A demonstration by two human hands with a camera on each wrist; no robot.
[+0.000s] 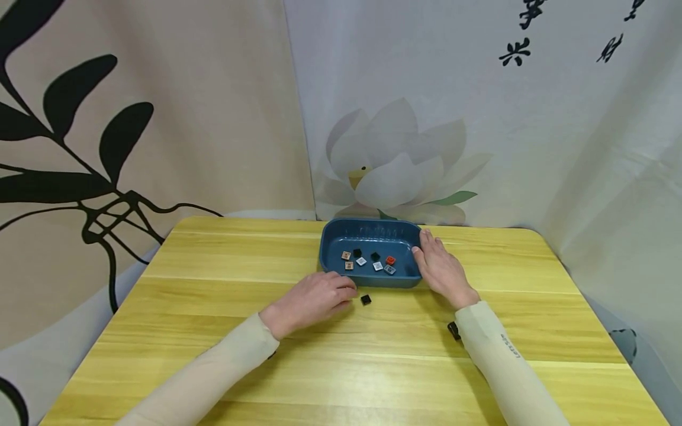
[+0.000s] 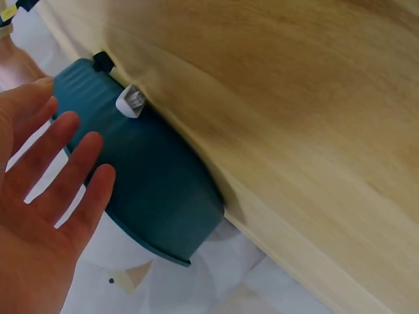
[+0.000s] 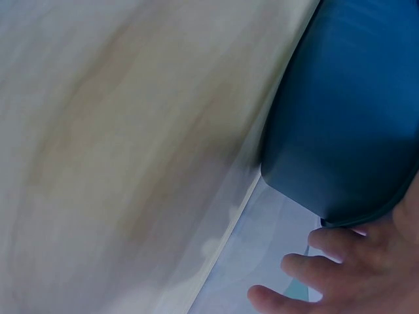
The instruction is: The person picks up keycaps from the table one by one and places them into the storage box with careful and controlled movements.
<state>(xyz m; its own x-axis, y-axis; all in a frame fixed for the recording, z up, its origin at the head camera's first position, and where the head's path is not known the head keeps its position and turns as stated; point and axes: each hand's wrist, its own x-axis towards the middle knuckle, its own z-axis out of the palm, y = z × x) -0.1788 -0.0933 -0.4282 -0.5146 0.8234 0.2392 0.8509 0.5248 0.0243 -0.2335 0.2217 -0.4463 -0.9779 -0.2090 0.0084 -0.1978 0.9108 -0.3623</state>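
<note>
A dark blue rectangular tray (image 1: 367,283) stands near the table's back edge. Several small square keycap-like pieces lie in it: black, white, tan and an orange one (image 1: 391,260). My left hand (image 1: 314,299) is at the tray's front left corner, its extended fingers holding nothing in the left wrist view. Close to those fingers, a white hollow keycap (image 2: 131,101) appears beside the tray's wall; the hand hides it in the head view. A black keycap (image 1: 366,300) lies on the table before the tray. Along the tray's right end rests my right hand (image 1: 444,269), fingers extended and thumb at the rim.
The light wooden table (image 1: 373,367) reaches toward the front. A printed curtain (image 1: 240,118) hangs right behind its back edge. A small black device (image 1: 454,330) shows under the right wrist.
</note>
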